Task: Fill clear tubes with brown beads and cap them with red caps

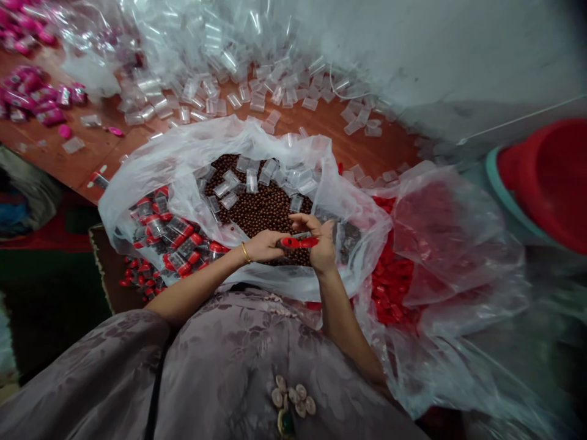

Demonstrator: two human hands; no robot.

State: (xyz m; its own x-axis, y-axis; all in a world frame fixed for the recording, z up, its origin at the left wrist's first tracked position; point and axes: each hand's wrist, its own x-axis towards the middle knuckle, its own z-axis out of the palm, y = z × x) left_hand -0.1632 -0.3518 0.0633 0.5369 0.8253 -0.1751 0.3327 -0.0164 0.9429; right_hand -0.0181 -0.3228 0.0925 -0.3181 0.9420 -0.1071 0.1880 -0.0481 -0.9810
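Observation:
Over an open white plastic bag [229, 131] full of small brown balls [257, 211], my two hands are close together. My left hand [266, 246], with a gold bracelet at the wrist, has its fingers closed on a red piece [290, 243]. My right hand [321, 244] is curved around another red piece [309, 242] and a clear part beside it, its thumb and fingers partly spread. The two red pieces meet or nearly meet between the hands. Clear plastic tubes [252, 181] lie on the balls.
Red-capped filled containers [181, 244] lie at the left. Red pieces [389, 287] fill a clear bag at the right. Loose clear tubes [211, 91] and pink containers [34, 98] cover the orange table's [367, 150] back. A red bucket [527, 171] stands far right.

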